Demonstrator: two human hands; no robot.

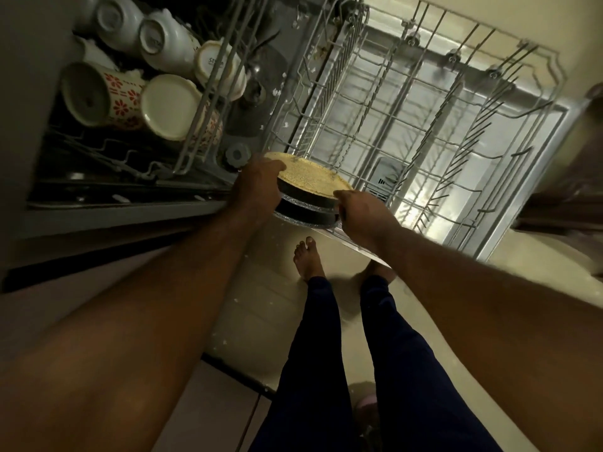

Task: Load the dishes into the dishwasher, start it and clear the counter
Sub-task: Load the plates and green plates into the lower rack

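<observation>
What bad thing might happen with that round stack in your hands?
The round stack is held only at its edges by the left hand and right hand; it might slip onto the bare foot just below. It may also catch on the lower rack and tip.

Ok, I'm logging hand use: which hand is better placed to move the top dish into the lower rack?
Right, probably: the right hand grips the stack of dishes on the side nearest the lower rack and is over its edge. The left hand holds the opposite side, by the mugs.
</observation>
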